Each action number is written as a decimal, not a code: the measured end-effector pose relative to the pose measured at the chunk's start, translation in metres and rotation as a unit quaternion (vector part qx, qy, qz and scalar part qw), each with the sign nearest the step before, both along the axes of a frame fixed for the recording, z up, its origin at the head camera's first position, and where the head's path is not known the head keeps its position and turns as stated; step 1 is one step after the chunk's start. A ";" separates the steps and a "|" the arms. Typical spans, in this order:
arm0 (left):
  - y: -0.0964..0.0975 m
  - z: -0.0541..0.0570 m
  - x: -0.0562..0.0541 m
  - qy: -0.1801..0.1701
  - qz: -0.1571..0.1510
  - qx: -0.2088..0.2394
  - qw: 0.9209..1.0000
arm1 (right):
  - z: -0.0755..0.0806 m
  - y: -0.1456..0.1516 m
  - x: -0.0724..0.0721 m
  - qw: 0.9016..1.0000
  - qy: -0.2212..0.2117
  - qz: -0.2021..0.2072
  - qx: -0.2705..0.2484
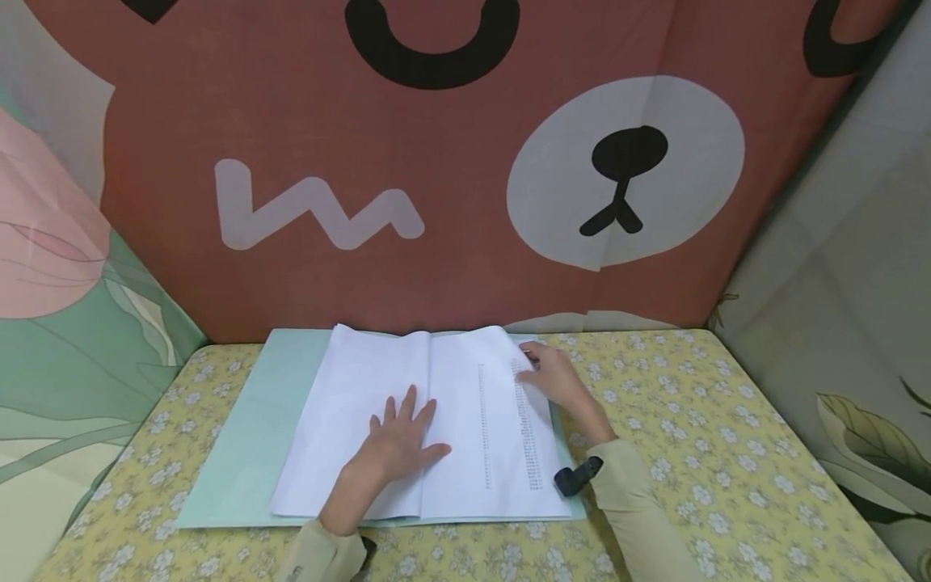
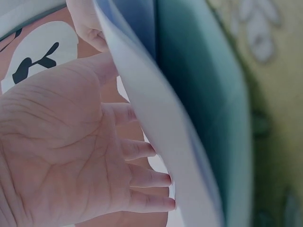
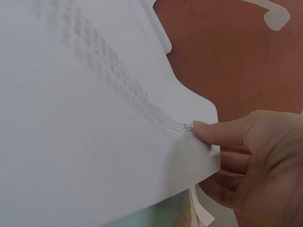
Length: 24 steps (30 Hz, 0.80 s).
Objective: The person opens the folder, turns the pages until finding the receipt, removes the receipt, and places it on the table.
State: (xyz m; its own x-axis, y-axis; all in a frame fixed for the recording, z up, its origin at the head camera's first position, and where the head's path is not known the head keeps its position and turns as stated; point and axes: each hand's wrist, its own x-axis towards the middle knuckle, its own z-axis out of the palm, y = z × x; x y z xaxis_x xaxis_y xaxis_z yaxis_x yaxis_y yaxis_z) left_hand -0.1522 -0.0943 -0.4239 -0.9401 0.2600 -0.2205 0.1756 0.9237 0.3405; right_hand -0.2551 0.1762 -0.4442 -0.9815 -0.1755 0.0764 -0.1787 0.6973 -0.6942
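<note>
White printed sheets (image 1: 465, 436) lie spread like an open booklet on a pale green folder (image 1: 247, 453). My left hand (image 1: 396, 449) rests on the left page near the centre fold, its fingers spread; the left wrist view shows the palm (image 2: 66, 146) and straight fingertips touching the paper. At the upper right corner of the right page, my right hand (image 1: 556, 376) pinches the paper edge. In the right wrist view the thumb (image 3: 218, 132) lies on top of the page, over columns of small print, with the other fingers beneath. The print is too small to read.
A yellow flowered cloth (image 1: 676, 453) covers the table under the folder. Behind it stands a reddish-brown cloth backdrop (image 1: 458, 283) with a cartoon bear. Patterned fabric walls (image 1: 836, 323) close off both sides. A black wrist device (image 1: 578, 477) sits at the right cuff.
</note>
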 end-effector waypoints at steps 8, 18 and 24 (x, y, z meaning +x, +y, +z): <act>0.000 0.001 0.000 0.006 -0.001 0.008 1.000 | 0.008 0.006 0.000 0.998 0.028 -0.019 -0.045; -0.001 0.002 -0.001 0.044 -0.002 0.024 0.999 | 0.016 0.012 -0.003 0.966 -0.054 -0.123 -0.222; -0.002 0.002 -0.002 0.057 -0.009 0.039 0.998 | 0.018 0.020 -0.001 0.958 -0.102 -0.089 -0.254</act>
